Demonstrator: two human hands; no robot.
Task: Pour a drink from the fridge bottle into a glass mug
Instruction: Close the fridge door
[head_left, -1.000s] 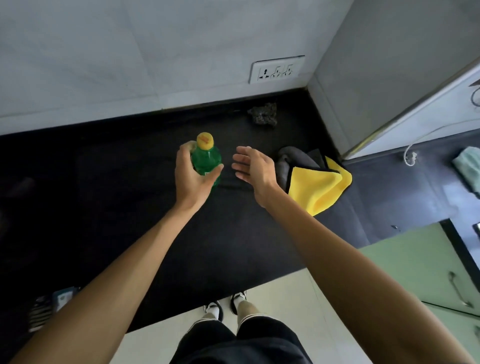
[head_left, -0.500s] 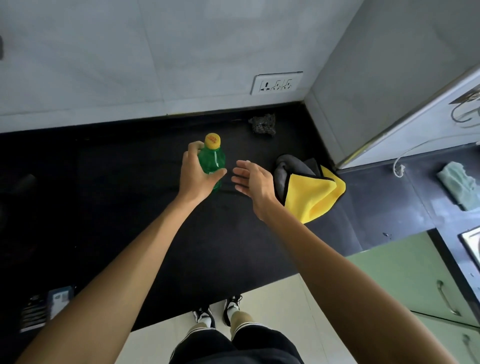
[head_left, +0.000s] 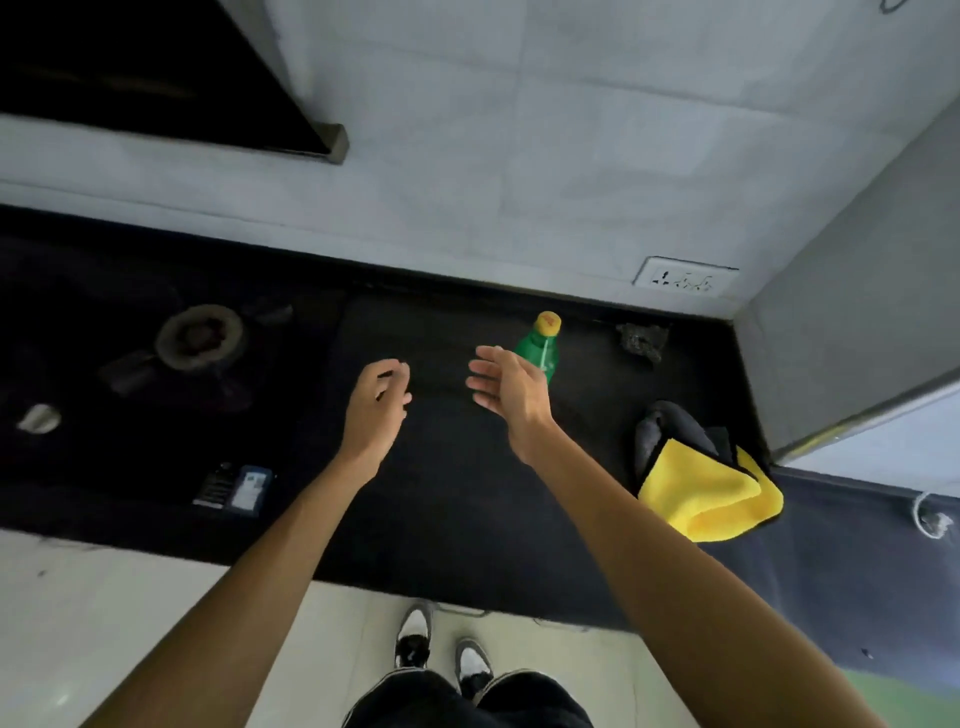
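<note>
Dark kitchen counter is running along a pale tiled wall, and we are looking down on it over our own two arms. A green bottle is standing upright on it near the back wall, with a yellow cap sitting on top. No glass mug is showing anywhere in view.

We are judging the task to be at an early step: the bottle is out on the counter, capped, and nothing is being poured. The next move, as we are reading it, is calling for a mug to be brought and set near the bottle. After that, one hand would be steadying the bottle while the other twists off the cap.

Our right hand is hovering just in front of the bottle and hiding its lower part. Its fingers are stretched nearly straight, pointing left and holding nothing. We cannot tell whether it is brushing the bottle. Our left hand is hanging over the counter further left, apart from the right, its fingers loosely curled around nothing.

Further right, a dark scrubber is lying below a wall socket, and a yellow cloth is lying near the counter's edge. A stove burner and a small packet are sitting on the left.
</note>
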